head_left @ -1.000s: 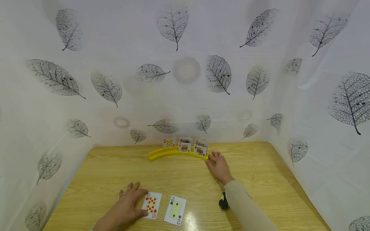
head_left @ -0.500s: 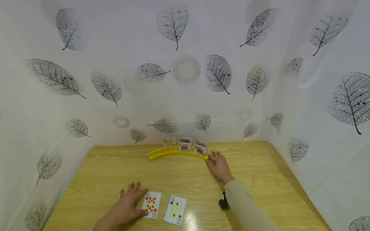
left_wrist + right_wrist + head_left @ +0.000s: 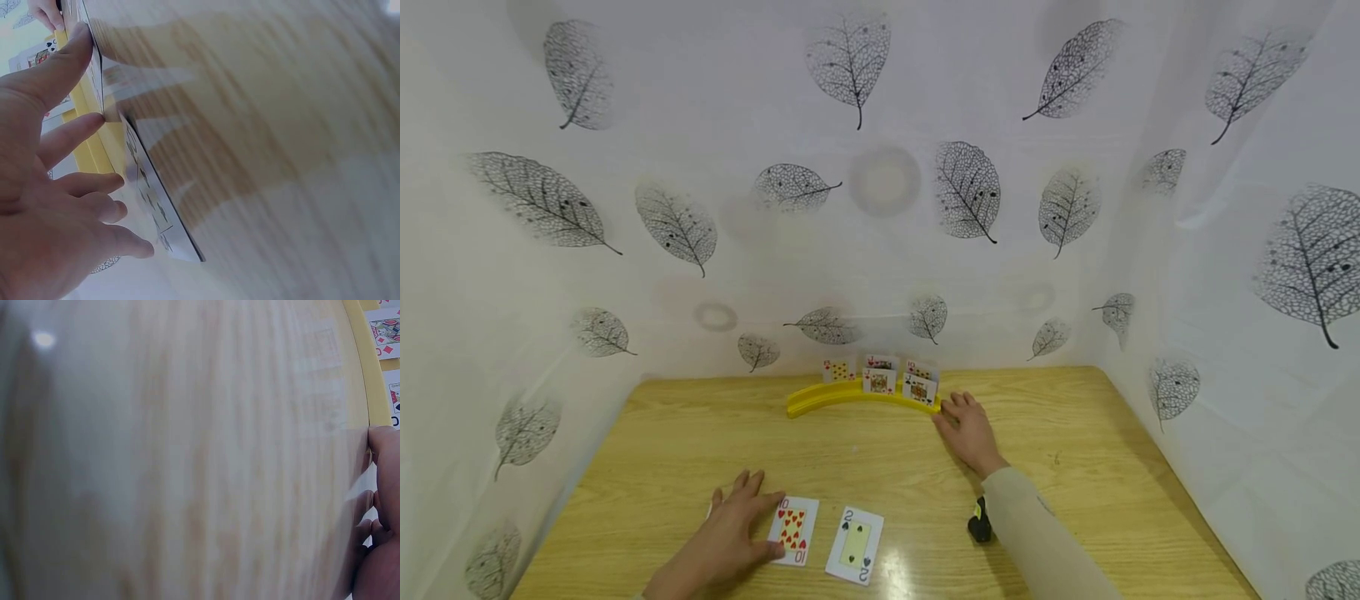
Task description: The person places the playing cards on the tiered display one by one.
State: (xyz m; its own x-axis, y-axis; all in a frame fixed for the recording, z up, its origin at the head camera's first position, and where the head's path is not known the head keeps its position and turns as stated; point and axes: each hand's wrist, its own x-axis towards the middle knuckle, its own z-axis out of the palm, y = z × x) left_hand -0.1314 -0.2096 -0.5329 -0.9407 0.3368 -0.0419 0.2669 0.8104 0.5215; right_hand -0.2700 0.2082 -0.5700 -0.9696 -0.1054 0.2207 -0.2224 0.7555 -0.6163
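My left hand [image 3: 726,529] reaches over the near left of the table, fingers spread. Its thumb and index fingertip touch the left side of a ten of hearts [image 3: 793,531], which lies flat. Under the other fingers lies another playing card [image 3: 153,194], nearly hidden in the head view. To the right a two of spades [image 3: 854,546] lies face up. At the back stands a curved yellow card holder [image 3: 827,398] with several cards upright in it, including a jack [image 3: 879,382] in front. My right hand [image 3: 972,433] rests by its right end, thumb touching it.
A small black object [image 3: 979,523] with a yellow patch lies beside the right sleeve [image 3: 1037,533]. The wooden table [image 3: 880,467] ends against a white leaf-printed curtain [image 3: 880,250] at the back and sides.
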